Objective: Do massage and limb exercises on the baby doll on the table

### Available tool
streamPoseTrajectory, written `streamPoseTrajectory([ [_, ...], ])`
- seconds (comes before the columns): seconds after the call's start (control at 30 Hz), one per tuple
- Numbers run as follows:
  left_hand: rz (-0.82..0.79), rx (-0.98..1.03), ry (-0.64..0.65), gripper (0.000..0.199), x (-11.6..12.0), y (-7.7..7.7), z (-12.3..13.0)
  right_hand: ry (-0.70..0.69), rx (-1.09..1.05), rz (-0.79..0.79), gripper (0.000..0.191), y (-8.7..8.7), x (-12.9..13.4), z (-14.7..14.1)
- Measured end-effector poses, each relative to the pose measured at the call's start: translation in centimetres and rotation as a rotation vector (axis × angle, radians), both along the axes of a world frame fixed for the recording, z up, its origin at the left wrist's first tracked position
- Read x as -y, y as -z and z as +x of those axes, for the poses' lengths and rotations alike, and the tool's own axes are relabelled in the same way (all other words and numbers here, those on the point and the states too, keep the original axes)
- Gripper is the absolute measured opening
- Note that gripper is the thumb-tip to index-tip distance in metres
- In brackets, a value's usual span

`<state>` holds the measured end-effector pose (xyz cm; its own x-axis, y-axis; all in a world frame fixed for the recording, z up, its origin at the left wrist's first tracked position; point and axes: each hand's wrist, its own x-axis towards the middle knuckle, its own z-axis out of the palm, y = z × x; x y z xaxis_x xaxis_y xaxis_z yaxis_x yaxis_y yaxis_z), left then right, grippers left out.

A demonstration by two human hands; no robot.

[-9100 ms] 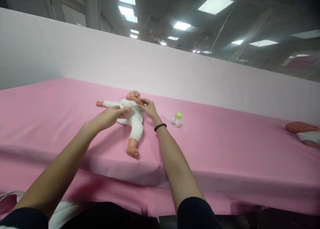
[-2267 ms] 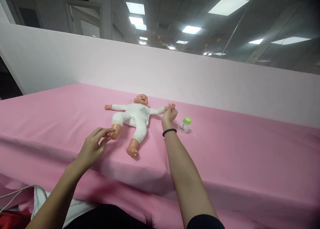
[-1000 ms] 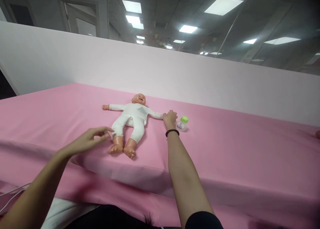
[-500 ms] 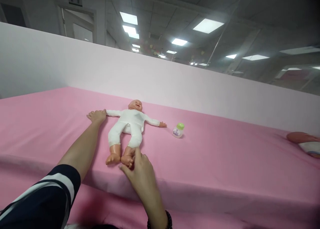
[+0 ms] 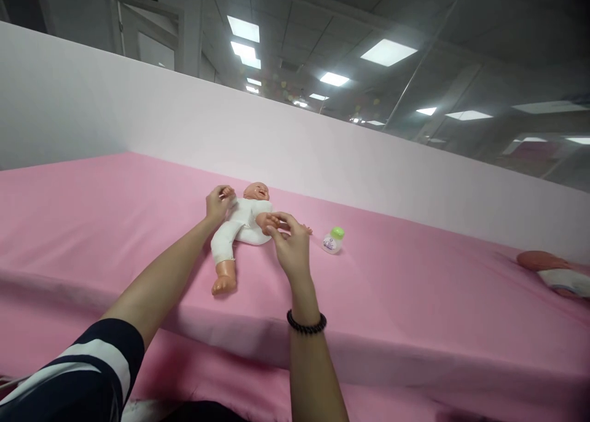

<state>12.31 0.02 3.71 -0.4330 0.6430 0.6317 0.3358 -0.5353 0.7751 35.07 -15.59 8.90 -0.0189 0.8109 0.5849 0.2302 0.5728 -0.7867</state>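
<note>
A baby doll (image 5: 242,214) in a white suit lies on its back, head toward the far side. My left hand (image 5: 220,203) is closed around the doll's hand or forearm on the left, held up beside its head. My right hand (image 5: 291,241) grips the doll's other foot (image 5: 267,221), with that leg bent up over the torso. The left-side leg (image 5: 225,244) stays stretched toward the near edge. Fingers of the doll's far arm (image 5: 308,230) show just past my right hand; the rest of that arm is hidden.
A small clear bottle with a green cap (image 5: 334,241) stands right of the doll on the pink-covered surface (image 5: 405,287). Another doll-like figure (image 5: 548,268) lies at the far right. A white wall panel (image 5: 295,140) runs along the back, with glass above it.
My right hand has raised the doll's foot from the surface toward its torso, bending the leg. My left hand has brought the doll's arm inward, from outstretched to beside the head.
</note>
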Motion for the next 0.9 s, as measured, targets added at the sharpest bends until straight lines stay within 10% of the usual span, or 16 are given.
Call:
streamPoseTrajectory([
  [0.2,0.005,-0.543,0.178,0.015,1.3,0.5,0.8,0.053,0.110,-0.026,0.026,1.6,-3.9,-3.2],
  [0.43,-0.021,0.044,-0.071,0.019,-0.5,0.7,-2.6,0.047,0.006,0.021,0.031,0.8,2.2,1.2],
  [0.6,-0.314,0.462,-0.254,0.017,-1.1,1.6,-6.5,0.025,0.184,0.055,0.028,5.0,6.6,4.6],
  [0.73,-0.360,0.464,-0.217,0.023,-1.1,2.3,-7.3,0.002,0.240,0.007,0.028,8.2,7.3,5.2],
  [0.9,-0.202,0.298,-0.109,0.026,-0.9,1.3,-4.3,0.028,0.220,0.107,0.030,5.5,5.2,3.8],
])
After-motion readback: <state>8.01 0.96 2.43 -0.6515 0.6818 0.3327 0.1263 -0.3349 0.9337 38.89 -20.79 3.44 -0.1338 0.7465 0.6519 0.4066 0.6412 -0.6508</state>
